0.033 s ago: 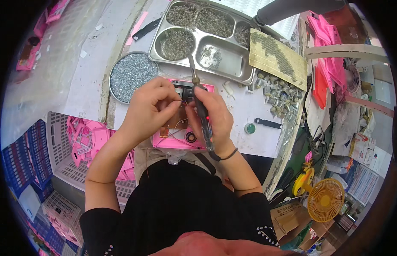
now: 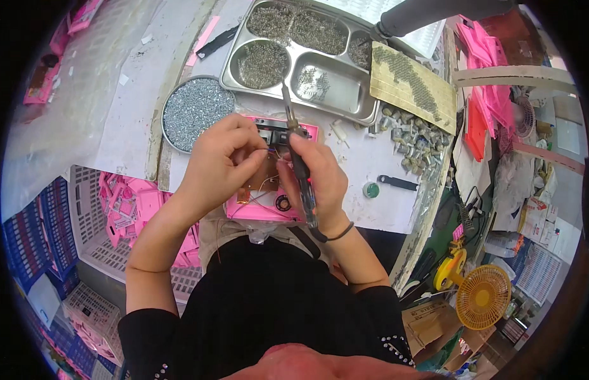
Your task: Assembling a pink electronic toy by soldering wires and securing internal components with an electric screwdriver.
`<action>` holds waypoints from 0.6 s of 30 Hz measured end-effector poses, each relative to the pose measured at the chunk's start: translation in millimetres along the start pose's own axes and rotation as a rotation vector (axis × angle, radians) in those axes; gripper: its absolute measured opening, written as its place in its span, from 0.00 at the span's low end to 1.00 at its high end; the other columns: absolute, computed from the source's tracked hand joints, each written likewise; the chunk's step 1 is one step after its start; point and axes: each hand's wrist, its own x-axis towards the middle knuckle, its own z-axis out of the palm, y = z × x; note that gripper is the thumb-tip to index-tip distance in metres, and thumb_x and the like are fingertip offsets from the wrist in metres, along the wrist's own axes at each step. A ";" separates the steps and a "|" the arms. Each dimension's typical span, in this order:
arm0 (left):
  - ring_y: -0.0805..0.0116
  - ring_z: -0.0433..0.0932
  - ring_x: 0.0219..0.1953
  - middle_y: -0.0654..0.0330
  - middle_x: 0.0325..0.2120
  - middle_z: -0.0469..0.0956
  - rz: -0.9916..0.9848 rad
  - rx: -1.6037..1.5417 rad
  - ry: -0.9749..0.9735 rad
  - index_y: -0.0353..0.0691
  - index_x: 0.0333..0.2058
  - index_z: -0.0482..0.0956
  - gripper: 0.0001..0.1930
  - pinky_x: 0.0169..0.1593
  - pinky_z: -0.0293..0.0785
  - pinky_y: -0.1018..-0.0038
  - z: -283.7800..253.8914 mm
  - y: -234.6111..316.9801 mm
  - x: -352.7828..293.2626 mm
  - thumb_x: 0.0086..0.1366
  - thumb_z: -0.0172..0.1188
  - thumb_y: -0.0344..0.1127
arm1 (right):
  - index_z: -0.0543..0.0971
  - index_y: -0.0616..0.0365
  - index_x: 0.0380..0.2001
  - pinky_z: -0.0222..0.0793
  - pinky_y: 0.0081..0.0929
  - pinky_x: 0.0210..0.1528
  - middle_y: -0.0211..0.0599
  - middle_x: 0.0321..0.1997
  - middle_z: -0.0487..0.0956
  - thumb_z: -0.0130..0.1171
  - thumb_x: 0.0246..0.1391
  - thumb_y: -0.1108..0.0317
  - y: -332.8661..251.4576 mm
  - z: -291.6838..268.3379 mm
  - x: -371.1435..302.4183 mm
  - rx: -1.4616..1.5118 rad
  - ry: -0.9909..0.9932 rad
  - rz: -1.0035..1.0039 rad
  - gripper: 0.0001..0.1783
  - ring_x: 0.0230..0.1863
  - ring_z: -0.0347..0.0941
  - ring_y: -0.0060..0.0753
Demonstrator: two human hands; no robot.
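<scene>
In front of me lies a pink plastic housing (image 2: 237,210), holding a brown circuit board (image 2: 264,177), thin wires and a round dark part (image 2: 283,202). My left hand (image 2: 228,155) is closed above its left side, thumb and forefinger pinching a thin wire (image 2: 271,151). Over the right side, my right hand (image 2: 323,174) is wrapped round the dark handle of a soldering iron (image 2: 299,161). The iron's metal tip points away from me, toward the steel tray. My right fingertips are close to the wires, but whether they touch any is hidden.
A round dish of small silvery screws (image 2: 196,111) and a compartmented steel tray (image 2: 364,117) of small metal parts stand beyond. Farther right are a board with small pieces (image 2: 408,85), several small motors (image 2: 408,142) and a green pot (image 2: 370,190). A crate (image 2: 91,221) holds pink parts.
</scene>
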 end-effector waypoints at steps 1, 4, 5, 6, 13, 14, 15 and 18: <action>0.74 0.77 0.23 0.61 0.27 0.78 -0.007 0.013 0.003 0.34 0.33 0.83 0.04 0.30 0.72 0.76 -0.9 1.6 -1.0 0.60 0.68 0.24 | 0.78 0.59 0.57 0.79 0.30 0.39 0.44 0.43 0.83 0.73 0.46 0.83 -1.5 0.1 -5.7 -0.024 -0.009 -0.005 0.33 0.38 0.83 0.37; 0.74 0.75 0.26 0.60 0.31 0.79 -0.070 -0.002 -0.017 0.34 0.32 0.83 0.03 0.30 0.71 0.76 3.4 1.4 -3.3 0.59 0.68 0.24 | 0.77 0.59 0.57 0.80 0.31 0.39 0.45 0.44 0.84 0.73 0.46 0.82 -2.2 0.1 -18.2 -0.072 -0.025 -0.007 0.32 0.39 0.84 0.38; 0.75 0.74 0.27 0.60 0.33 0.80 -0.097 -0.015 -0.030 0.34 0.32 0.83 0.03 0.31 0.70 0.77 5.8 1.2 -3.3 0.59 0.68 0.24 | 0.77 0.59 0.57 0.80 0.32 0.40 0.46 0.44 0.84 0.73 0.47 0.81 -1.6 0.3 -21.1 -0.067 -0.025 -0.001 0.32 0.40 0.84 0.39; 0.74 0.75 0.27 0.60 0.33 0.79 -0.087 0.017 -0.036 0.34 0.32 0.83 0.03 0.31 0.70 0.76 7.9 0.6 -3.1 0.59 0.68 0.24 | 0.77 0.60 0.57 0.80 0.32 0.41 0.46 0.44 0.84 0.73 0.47 0.81 -1.5 0.5 -24.1 -0.063 -0.026 0.006 0.32 0.41 0.84 0.39; 0.57 0.77 0.32 0.56 0.29 0.74 0.028 0.251 0.066 0.35 0.27 0.81 0.04 0.36 0.74 0.63 25.8 -4.1 -2.2 0.55 0.68 0.27 | 0.83 0.61 0.47 0.67 0.29 0.24 0.40 0.26 0.80 0.76 0.46 0.74 9.8 -47.7 -21.6 0.138 0.006 0.106 0.22 0.23 0.74 0.35; 0.56 0.77 0.33 0.56 0.28 0.73 0.049 0.281 0.078 0.35 0.26 0.81 0.04 0.36 0.74 0.62 27.5 -5.9 -2.4 0.54 0.68 0.27 | 0.82 0.62 0.47 0.65 0.27 0.24 0.39 0.25 0.78 0.74 0.49 0.72 8.3 -53.8 -19.3 0.121 -0.024 0.080 0.21 0.22 0.72 0.32; 0.55 0.77 0.33 0.56 0.28 0.73 0.059 0.287 0.081 0.36 0.25 0.80 0.04 0.36 0.73 0.61 29.9 -6.6 -0.8 0.54 0.67 0.27 | 0.81 0.63 0.48 0.62 0.25 0.24 0.38 0.24 0.77 0.72 0.52 0.71 6.0 -60.9 -16.3 0.096 -0.050 0.056 0.20 0.22 0.71 0.29; 0.54 0.76 0.32 0.56 0.28 0.72 0.080 0.312 0.088 0.35 0.24 0.78 0.06 0.36 0.72 0.61 32.7 -7.5 2.1 0.53 0.67 0.26 | 0.81 0.65 0.44 0.59 0.25 0.21 0.35 0.19 0.74 0.70 0.53 0.70 5.8 -66.5 -17.1 0.044 -0.080 -0.014 0.16 0.18 0.67 0.28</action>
